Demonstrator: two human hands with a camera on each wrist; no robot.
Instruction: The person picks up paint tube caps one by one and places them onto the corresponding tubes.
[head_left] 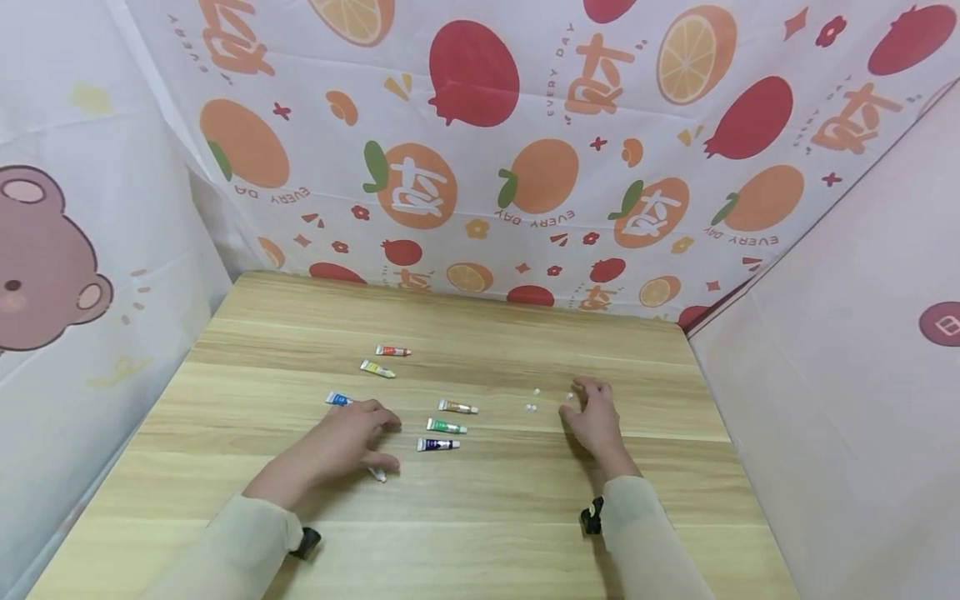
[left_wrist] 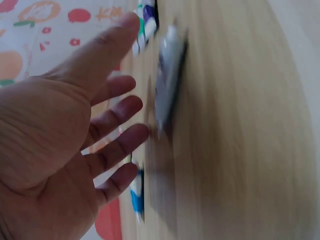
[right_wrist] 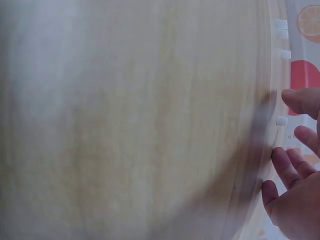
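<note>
My left hand [head_left: 348, 437] hovers over the left part of the table, thumb and fingers spread, holding nothing. Below its thumb lies a white paint tube [head_left: 377, 474], mostly covered in the head view; it shows as a blurred greyish tube [left_wrist: 170, 75] in the left wrist view. The blue paint tube [head_left: 340, 399] is partly hidden behind that hand. On the right, my right hand [head_left: 596, 421] has loosely bent fingers near the tabletop, with a small white cap [right_wrist: 282, 121] between thumb and fingers, apart from them in the right wrist view.
Gold [head_left: 458, 407], green [head_left: 447, 426] and purple [head_left: 438, 445] paint tubes form a column mid-table. Red [head_left: 393, 351] and yellow [head_left: 378, 368] tubes lie farther back. More small white caps [head_left: 530, 407] sit left of my right hand. A fruit-print cloth [head_left: 480, 167] hangs behind the wooden table [head_left: 525, 517].
</note>
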